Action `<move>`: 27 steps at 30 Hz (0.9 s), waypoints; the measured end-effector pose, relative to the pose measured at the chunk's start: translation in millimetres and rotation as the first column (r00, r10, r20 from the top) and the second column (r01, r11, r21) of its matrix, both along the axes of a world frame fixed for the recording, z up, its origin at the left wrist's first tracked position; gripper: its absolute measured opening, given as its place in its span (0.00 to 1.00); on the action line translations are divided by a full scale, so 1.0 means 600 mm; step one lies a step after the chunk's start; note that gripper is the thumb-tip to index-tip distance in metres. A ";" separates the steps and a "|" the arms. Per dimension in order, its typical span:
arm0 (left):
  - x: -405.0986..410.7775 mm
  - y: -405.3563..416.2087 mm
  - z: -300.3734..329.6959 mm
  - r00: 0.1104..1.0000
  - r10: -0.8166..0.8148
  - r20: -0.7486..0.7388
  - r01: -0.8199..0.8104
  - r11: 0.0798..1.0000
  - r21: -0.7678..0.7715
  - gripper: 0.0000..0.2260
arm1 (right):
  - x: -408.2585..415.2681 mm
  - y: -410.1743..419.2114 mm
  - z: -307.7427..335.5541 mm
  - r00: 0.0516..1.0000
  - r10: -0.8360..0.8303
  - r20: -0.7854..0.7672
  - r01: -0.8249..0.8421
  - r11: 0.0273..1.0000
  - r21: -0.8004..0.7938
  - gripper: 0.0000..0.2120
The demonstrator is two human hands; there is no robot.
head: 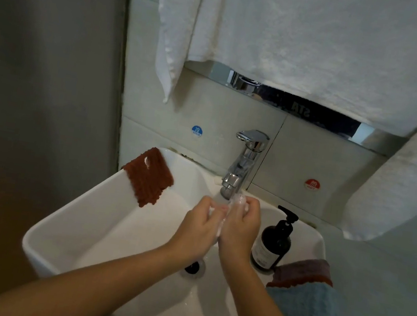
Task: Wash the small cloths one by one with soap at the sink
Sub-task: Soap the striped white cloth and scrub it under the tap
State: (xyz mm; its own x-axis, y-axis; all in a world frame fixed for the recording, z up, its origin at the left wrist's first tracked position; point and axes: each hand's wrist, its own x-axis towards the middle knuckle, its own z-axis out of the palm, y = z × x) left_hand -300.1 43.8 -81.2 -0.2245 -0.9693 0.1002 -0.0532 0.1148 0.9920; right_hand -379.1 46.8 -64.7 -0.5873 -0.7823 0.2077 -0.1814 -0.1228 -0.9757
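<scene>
My left hand [200, 227] and my right hand [241, 227] are pressed together over the white sink [90, 210], just under the spout of the chrome faucet [245, 161]. Both are shut on a small white soapy cloth [219, 226], which is mostly hidden between the palms. Foam shows at my right fingertips. A rust-brown cloth [148, 177] hangs over the sink's back left rim. At the right rim lie a mauve cloth [304, 272] and a blue cloth [311, 314]. A dark soap pump bottle [273, 243] stands just right of my right hand.
Large white towels [303, 36] hang above the faucet and another on the right. The drain [193, 267] lies below my wrists. A grey wall stands close on the left. Cold and hot stickers mark the tiles behind the faucet.
</scene>
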 end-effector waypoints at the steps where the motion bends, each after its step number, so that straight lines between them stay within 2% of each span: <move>1: -0.001 -0.003 0.003 1.000 -0.002 0.014 0.003 1.000 -0.016 0.10 | 0.001 0.002 -0.002 0.999 0.008 -0.038 -0.007 0.999 0.044 0.10; 3: 0.009 -0.024 0.007 0.992 0.108 0.067 -0.103 0.992 -0.072 0.08 | 0.009 0.013 -0.017 0.979 0.167 -0.116 -0.148 0.976 0.160 0.12; 5: 0.020 -0.037 0.005 0.972 0.219 0.082 -0.210 0.971 -0.112 0.07 | 0.015 0.023 -0.018 0.942 0.316 -0.114 -0.299 0.943 0.145 0.14; 6: 0.021 -0.032 0.004 0.979 0.197 0.060 -0.189 0.975 -0.119 0.07 | 0.013 0.022 -0.012 0.946 0.307 -0.105 -0.298 0.950 0.094 0.14; 8: 0.011 -0.011 0.004 0.999 0.027 0.032 -0.022 0.988 -0.152 0.08 | 0.002 0.009 -0.002 0.992 0.126 -0.013 -0.126 0.992 0.029 0.13; 10: 0.002 0.003 0.007 0.997 -0.054 0.053 0.063 0.979 -0.195 0.08 | -0.005 -0.001 -0.008 0.998 0.006 0.060 -0.011 0.995 0.096 0.13; 12: 0.007 -0.011 0.005 0.995 0.072 0.072 -0.053 0.971 -0.234 0.08 | 0.004 0.003 -0.021 0.992 0.123 0.027 -0.126 0.969 0.213 0.13; 14: 0.018 -0.026 0.004 0.972 0.211 0.106 -0.178 0.949 -0.259 0.08 | 0.013 0.009 -0.017 0.979 0.200 0.049 -0.205 0.964 0.170 0.13; 17: 0.016 -0.030 0.003 0.986 0.118 0.122 -0.104 0.988 -0.116 0.12 | 0.008 0.008 0.006 0.973 0.158 0.170 -0.155 0.987 -0.028 0.13; 18: 0.011 -0.028 0.003 0.986 0.082 0.149 -0.073 0.995 -0.061 0.14 | 0.007 0.006 0.007 0.974 0.146 0.174 -0.140 0.989 -0.046 0.13; 20: 0.007 -0.028 0.000 0.973 0.073 0.221 -0.066 0.997 -0.038 0.17 | 0.010 0.010 -0.003 0.986 0.141 0.093 -0.142 0.990 0.006 0.14; 21: 0.008 -0.030 0.000 0.973 0.095 0.211 -0.085 0.995 -0.054 0.16 | 0.013 0.015 -0.010 0.985 0.163 0.057 -0.165 0.985 0.050 0.15; 23: 0.015 -0.035 0.004 0.975 0.174 0.141 -0.160 0.982 -0.101 0.13 | 0.018 0.028 -0.015 0.961 0.274 0.032 -0.276 0.955 0.110 0.16; 25: 0.019 -0.030 0.010 0.977 0.202 0.073 -0.191 0.972 -0.138 0.13 | 0.016 0.037 -0.006 0.941 0.336 -0.037 -0.331 0.938 0.102 0.16; 27: 0.010 -0.010 0.017 0.994 0.097 0.047 -0.087 0.979 -0.185 0.11 | 0.003 0.027 0.009 0.976 0.191 -0.102 -0.184 0.980 0.072 0.16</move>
State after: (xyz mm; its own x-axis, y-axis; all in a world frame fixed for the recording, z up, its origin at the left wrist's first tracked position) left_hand -294.1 37.7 -71.2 -0.1454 -0.9527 0.2668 -0.1264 0.2853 0.9501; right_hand -377.3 63.1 -59.2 -0.4056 -0.8896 0.2099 -0.2658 -0.1049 -0.9583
